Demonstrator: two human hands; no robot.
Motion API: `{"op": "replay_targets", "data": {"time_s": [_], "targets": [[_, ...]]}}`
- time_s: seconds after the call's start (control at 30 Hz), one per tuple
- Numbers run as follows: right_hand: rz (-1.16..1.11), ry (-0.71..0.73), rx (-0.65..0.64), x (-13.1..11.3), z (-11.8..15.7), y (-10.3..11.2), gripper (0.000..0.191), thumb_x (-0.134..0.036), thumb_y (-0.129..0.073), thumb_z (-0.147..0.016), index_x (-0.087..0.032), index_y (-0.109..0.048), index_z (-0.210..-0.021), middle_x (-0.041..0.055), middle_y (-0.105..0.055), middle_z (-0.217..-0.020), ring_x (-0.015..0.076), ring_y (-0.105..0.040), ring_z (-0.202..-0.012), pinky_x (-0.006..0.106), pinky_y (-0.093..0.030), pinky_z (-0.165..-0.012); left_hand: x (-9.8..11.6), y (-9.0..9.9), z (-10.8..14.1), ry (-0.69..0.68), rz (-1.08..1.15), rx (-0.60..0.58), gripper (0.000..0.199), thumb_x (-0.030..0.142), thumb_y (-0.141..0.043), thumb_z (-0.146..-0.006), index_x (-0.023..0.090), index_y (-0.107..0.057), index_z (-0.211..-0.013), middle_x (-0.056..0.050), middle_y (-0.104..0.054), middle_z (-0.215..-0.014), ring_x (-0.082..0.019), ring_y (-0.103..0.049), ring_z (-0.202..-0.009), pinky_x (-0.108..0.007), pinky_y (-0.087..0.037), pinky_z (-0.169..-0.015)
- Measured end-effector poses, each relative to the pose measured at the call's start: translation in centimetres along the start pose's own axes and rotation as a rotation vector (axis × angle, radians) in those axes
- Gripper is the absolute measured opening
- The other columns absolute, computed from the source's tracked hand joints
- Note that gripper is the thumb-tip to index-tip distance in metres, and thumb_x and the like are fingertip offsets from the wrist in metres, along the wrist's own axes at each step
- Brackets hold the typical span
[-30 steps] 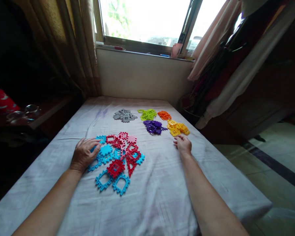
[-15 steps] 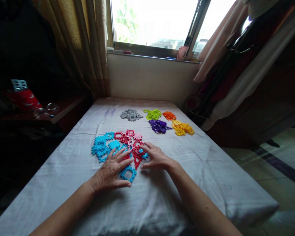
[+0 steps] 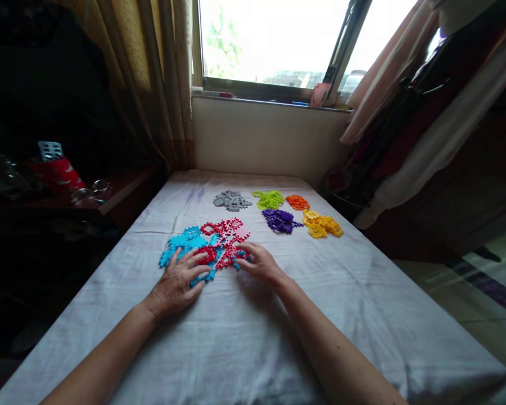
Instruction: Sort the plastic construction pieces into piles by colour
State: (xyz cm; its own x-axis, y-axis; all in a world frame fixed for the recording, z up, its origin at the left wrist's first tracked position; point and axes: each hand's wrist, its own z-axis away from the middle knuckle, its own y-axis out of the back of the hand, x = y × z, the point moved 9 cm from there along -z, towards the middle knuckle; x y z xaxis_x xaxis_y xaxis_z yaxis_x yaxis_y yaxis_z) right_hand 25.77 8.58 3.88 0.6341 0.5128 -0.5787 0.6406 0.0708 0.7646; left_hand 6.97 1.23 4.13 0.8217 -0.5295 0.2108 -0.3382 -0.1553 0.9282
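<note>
From my end, the red interlocking plates (image 3: 225, 232) and blue interlocking plates (image 3: 183, 242) overlap in the near heap on the cloth-covered tabletop (image 3: 244, 343), so light, flat fingers seem best. My left hand (image 3: 175, 287) has its grip spread over them, pinching nothing visible; my right hand (image 3: 259, 263) curls at the heap's edge, its hold unclear. Gray (image 3: 231, 201), lime-green (image 3: 269, 199), orange (image 3: 297, 202), purple (image 3: 279, 221) and yellow (image 3: 321, 224) piles lie beyond, clear of both hands; only the overlap obstructs.

Red pieces (image 3: 228, 227) against blue pieces (image 3: 185, 241)
</note>
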Motion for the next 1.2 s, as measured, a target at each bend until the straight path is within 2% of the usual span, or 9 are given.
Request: {"op": "replay_targets", "data": {"time_s": [0.13, 0.3, 0.43, 0.53, 0.63, 0.77, 0.97, 1.07, 1.2], "targets": [[0.056, -0.149, 0.138, 4.2, 0.4, 2.9, 0.041, -0.028, -0.066, -0.082, -0.021, -0.067, -0.123, 0.0098, -0.068, -0.126, 0.0237, -0.063, -0.117, 0.039, -0.048, -0.104, -2.3, 0.6, 0.3, 0.078, 0.069, 0.016, 0.035, 0.031, -0.051, -0.084, 0.033, -0.072, -0.112, -0.003, -0.062, -0.14, -0.032, -0.046, -0.139, -0.065, -0.019, -0.118], [0.186, -0.263, 0.214, 7.4, 1.9, 4.8, 0.039, -0.029, -0.063, -0.084, -0.02, -0.067, -0.121, 0.011, -0.068, -0.125, 0.0257, -0.06, -0.117, 0.041, -0.046, -0.104, -7.7, 3.7, -0.9, 0.245, 0.165, 0.244, 0.036, 0.046, -0.048, -0.086, 0.028, -0.073, -0.104, -0.004, -0.071, -0.124, -0.027, -0.06, -0.124, -0.047, -0.038, -0.114], [0.26, -0.311, 0.213, 7.5, 2.8, 4.6, 0.04, -0.027, -0.062, -0.083, -0.022, -0.067, -0.122, 0.011, -0.065, -0.131, 0.0265, -0.058, -0.119, 0.042, -0.045, -0.103, -13.9, 4.9, -0.4, 0.589, 0.131, 0.391, 0.039, 0.048, -0.047, -0.083, 0.026, -0.073, -0.103, -0.004, -0.075, -0.11, -0.025, -0.069, -0.101, -0.035, -0.054, -0.088], [0.297, -0.33, 0.176, 7.1, 3.1, 4.3, 0.034, -0.029, -0.064, -0.082, -0.024, -0.072, -0.115, 0.0094, -0.064, -0.132, 0.0265, -0.058, -0.119, 0.042, -0.044, -0.101, -16.7, 3.9, 0.7, 0.84, 0.072, 0.318, 0.046, 0.048, -0.046, -0.082, 0.024, -0.073, -0.11, -0.005, -0.074, -0.085, -0.024, -0.069, -0.077, -0.032, -0.053, -0.068], [0.309, -0.333, 0.174, 6.5, 2.1, 4.4, 0.027, -0.034, -0.066, -0.082, -0.026, -0.075, -0.107, 0.0087, -0.063, -0.134, 0.0272, -0.056, -0.123, 0.042, -0.043, -0.102, -16.9, 3.0, 0.6, 0.846, 0.057, 0.255, 0.051, 0.051, -0.044, -0.083, 0.023, -0.072, -0.115, -0.005, -0.074, -0.086, -0.024, -0.069, -0.078, -0.032, -0.053, -0.069], [0.246, -0.255, 0.122, 5.2, -3.3, 3.4, 0.037, -0.038, -0.062, -0.087, -0.023, -0.069, -0.121, 0.01, -0.063, -0.135, 0.024, -0.055, -0.126, 0.038, -0.04, -0.108, -15.3, 2.2, -0.8, 0.646, 0.051, 0.199, 0.057, 0.055, -0.04, -0.085, 0.021, -0.068, -0.121, -0.01, -0.072, -0.118, -0.028, -0.067, -0.108, -0.039, -0.052, -0.094], [0.215, -0.471, -0.06, 4.6, -11.4, -0.6, 0.066, -0.062, -0.053, -0.09, -0.025, -0.05, -0.145, 0.0127, -0.054, -0.145, 0.0276, -0.05, -0.134, 0.043, -0.039, -0.109, -14.4, 0.1, -1.3, 0.563, -0.146, 0.022, 0.059, 0.058, -0.04, -0.089, 0.029, -0.059, -0.136, -0.008, -0.055, -0.147, -0.035, -0.041, -0.142, -0.067, -0.017, -0.117], [0.248, -0.435, -0.129, 2.8, -12.3, -2.9, 0.06, -0.065, -0.053, -0.089, -0.029, -0.06, -0.137, 0.0107, -0.059, -0.139, 0.0287, -0.052, -0.131, 0.044, -0.041, -0.107, -14.4, -0.6, -1.3, 0.519, -0.108, -0.031, 0.058, 0.057, -0.038, -0.09, 0.031, -0.055, -0.14, -0.006, -0.054, -0.148, -0.033, -0.039, -0.144, -0.068, -0.015, -0.117], [0.202, -0.169, -0.171, -1.4, -10.5, -5.8, 0.039, -0.056, -0.059, -0.089, -0.031, -0.073, -0.114, 0.0043, -0.068, -0.127, 0.0227, -0.061, -0.12, 0.034, -0.045, -0.102, -14.7, -0.2, -1.0, 0.506, -0.049, 0.014, 0.059, 0.056, -0.036, -0.091, 0.03, -0.053, -0.142, -0.007, -0.052, -0.15, -0.032, -0.037, -0.145, -0.066, -0.017, -0.117]]}}
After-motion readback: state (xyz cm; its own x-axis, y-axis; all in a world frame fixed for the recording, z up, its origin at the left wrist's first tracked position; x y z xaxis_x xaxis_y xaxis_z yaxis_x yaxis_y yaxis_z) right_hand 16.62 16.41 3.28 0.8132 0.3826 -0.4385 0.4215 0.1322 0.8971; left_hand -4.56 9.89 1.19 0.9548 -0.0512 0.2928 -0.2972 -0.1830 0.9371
